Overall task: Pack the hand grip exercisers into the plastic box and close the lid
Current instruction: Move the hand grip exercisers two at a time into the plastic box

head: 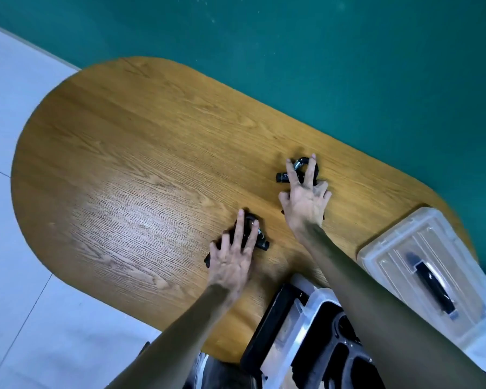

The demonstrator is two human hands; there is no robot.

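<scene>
No brand or label could be read: pale marks showed on the knob of the farther hand grip exerciser, too small to make out. That exerciser lay on the wooden table toward its far edge, and the right hand lay over it with fingers spread and mostly straight, the two longest reaching past its metal spring; whether any finger curled round it could not be told. The nearer hand grip exerciser lay closer to the person, and the left hand rested on it with straight, splayed fingers, pressing rather than gripping; only its knob, part of its spring and a handle end showed from under the hand. The plastic box stood at the near edge of the table, open, with black items inside that the right forearm crossed and partly hid; the bottom of the frame cut it off. Its clear lid, with a black handle, lay just right of it, off the box. A green wall rose behind the table, and pale floor tiles lay to the left
</scene>
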